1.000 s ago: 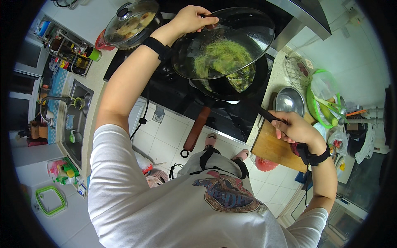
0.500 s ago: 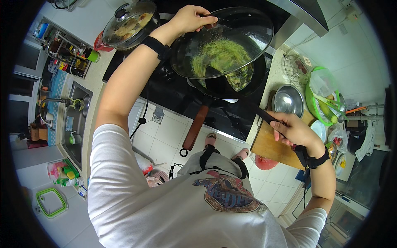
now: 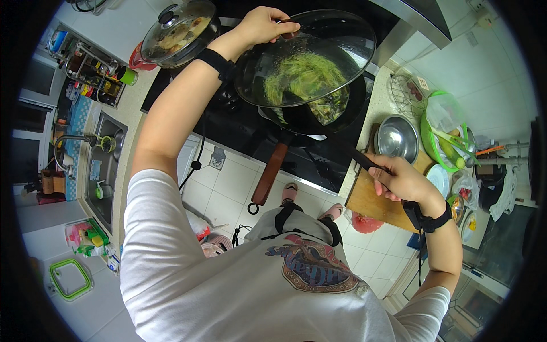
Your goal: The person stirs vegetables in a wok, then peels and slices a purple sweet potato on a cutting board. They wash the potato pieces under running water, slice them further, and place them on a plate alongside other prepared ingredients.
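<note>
My left hand [image 3: 265, 25] is closed round the knob of a glass lid [image 3: 333, 43], which it holds tilted over a dark wok [image 3: 358, 105]. Through the glass, shredded green vegetables [image 3: 307, 74] show in the wok. My right hand [image 3: 401, 178] grips the black handle of a spatula [image 3: 364, 158]; its dark blade reaches under the lid into the greens. The wok's brown wooden handle [image 3: 269, 174] points toward me, with neither hand on it.
A lidded pot [image 3: 179, 34] stands at the back left of the black stove [image 3: 228, 137]. On the right counter are a steel bowl [image 3: 397, 139], a wooden cutting board [image 3: 376, 199] and a green basket [image 3: 427, 134]. A sink [image 3: 105, 171] lies left; a range hood [image 3: 419, 23] juts in at upper right.
My right hand and the spatula have shifted slightly to the left, and the greens have moved a little in the wok. The lid stays almost where it was in my left hand.
</note>
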The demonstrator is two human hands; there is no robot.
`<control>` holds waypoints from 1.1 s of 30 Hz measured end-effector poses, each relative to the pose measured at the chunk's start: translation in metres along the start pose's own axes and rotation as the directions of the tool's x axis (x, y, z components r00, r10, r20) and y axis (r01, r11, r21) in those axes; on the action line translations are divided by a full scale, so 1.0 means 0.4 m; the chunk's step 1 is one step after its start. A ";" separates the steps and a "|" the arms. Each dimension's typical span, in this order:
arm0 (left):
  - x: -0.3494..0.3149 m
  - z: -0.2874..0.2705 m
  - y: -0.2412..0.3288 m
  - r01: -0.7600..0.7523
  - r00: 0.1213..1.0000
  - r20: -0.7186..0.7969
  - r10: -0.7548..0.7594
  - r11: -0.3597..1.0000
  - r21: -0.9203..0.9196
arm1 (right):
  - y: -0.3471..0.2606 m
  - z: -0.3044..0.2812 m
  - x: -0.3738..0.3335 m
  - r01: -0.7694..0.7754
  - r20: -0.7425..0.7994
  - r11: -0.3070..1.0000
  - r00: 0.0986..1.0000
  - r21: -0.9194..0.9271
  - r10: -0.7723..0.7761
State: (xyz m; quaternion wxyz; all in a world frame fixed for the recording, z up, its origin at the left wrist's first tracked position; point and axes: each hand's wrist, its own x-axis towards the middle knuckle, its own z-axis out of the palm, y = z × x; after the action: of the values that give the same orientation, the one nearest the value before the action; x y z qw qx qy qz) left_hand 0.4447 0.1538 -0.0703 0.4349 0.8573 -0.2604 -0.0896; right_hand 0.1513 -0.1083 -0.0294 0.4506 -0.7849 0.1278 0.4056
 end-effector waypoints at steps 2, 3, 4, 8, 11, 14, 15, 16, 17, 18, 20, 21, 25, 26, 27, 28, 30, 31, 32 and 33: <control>0.002 0.000 -0.001 0.016 1.000 0.011 -0.016 0.999 -0.029 | 0.001 0.001 -0.001 -0.004 0.008 1.000 1.000 -0.003 0.004; 0.003 0.000 -0.001 0.022 1.000 0.015 -0.021 0.999 -0.043 | 0.002 0.001 0.001 -0.002 0.011 1.000 1.000 -0.008 0.002; 0.006 0.001 -0.001 0.026 1.000 0.018 -0.026 0.999 -0.042 | 0.004 0.000 0.002 0.007 0.020 1.000 1.000 -0.001 -0.007; 0.014 0.003 0.004 0.008 1.000 0.021 -0.008 1.000 -0.025 | 0.014 -0.006 0.012 -0.017 0.029 0.999 0.999 0.039 0.016; 0.018 0.011 0.015 -0.006 1.000 -0.009 0.006 1.000 0.022 | 0.028 -0.011 0.019 -0.036 0.039 0.996 0.999 0.081 0.033; 0.014 0.012 0.024 -0.002 1.000 -0.016 0.003 1.000 0.023 | 0.044 0.002 0.021 -0.029 0.030 0.990 0.999 0.139 0.025; 0.014 0.012 0.025 -0.005 1.000 -0.011 0.005 1.000 0.013 | 0.049 0.005 0.020 -0.019 0.024 0.989 1.000 0.146 0.015; 0.014 0.011 0.026 0.004 1.000 -0.007 -0.004 1.000 0.008 | 0.053 0.007 0.018 -0.008 0.018 0.988 1.000 0.154 0.005; 0.014 0.011 0.025 0.008 1.000 -0.004 -0.008 1.000 0.004 | 0.057 0.008 0.012 0.022 -0.006 0.981 1.000 0.191 -0.021; 0.014 0.010 0.023 0.007 1.000 -0.003 -0.007 1.000 -0.001 | 0.062 0.007 0.003 0.052 -0.030 0.972 0.998 0.227 -0.046; 0.013 0.011 0.019 -0.015 1.000 -0.027 0.016 1.000 0.006 | 0.071 0.002 -0.020 0.087 -0.091 0.959 0.994 0.268 -0.065; 0.012 0.010 0.016 -0.015 0.999 -0.041 0.016 1.000 0.013 | 0.076 -0.004 -0.036 0.093 -0.127 0.957 0.990 0.274 -0.059; 0.011 0.011 0.013 -0.010 1.000 -0.006 0.010 1.000 0.018 | 0.103 0.016 -0.055 0.138 -0.359 0.986 0.919 -0.096 -0.164; 0.012 0.012 0.013 -0.003 1.000 0.007 0.003 1.000 0.023 | 0.112 0.022 -0.061 0.143 -0.391 0.967 0.894 -0.208 -0.217; 0.014 0.013 0.015 0.003 1.000 0.021 -0.003 1.000 0.028 | 0.118 0.025 -0.063 0.194 -0.433 0.938 0.847 -0.288 -0.308; 0.013 0.016 0.015 -0.012 1.000 0.016 0.012 1.000 0.004 | 0.125 0.028 -0.064 0.221 -0.465 0.912 0.804 -0.346 -0.371; 0.013 0.022 0.017 -0.001 1.000 0.016 0.001 1.000 -0.002 | 0.136 0.037 -0.058 0.284 -0.523 0.851 0.690 -0.441 -0.501; 0.016 0.024 0.019 -0.001 1.000 0.022 0.001 1.000 -0.008 | 0.141 0.034 -0.061 0.261 -0.530 0.866 0.704 -0.427 -0.473; 0.019 0.024 0.022 0.000 1.000 0.024 0.000 1.000 -0.005 | 0.145 0.029 -0.063 0.240 -0.539 0.878 0.713 -0.413 -0.448; 0.023 0.022 0.025 -0.005 1.000 0.029 0.005 1.000 -0.003 | 0.149 0.026 -0.065 0.219 -0.547 0.890 0.722 -0.400 -0.423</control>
State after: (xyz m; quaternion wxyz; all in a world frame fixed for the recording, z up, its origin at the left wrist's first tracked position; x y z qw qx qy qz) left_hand 0.4455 0.1380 -0.0672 0.4327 0.8546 -0.2687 -0.1012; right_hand 0.0955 -0.1375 -0.0485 0.3196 -0.9439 0.0641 0.0539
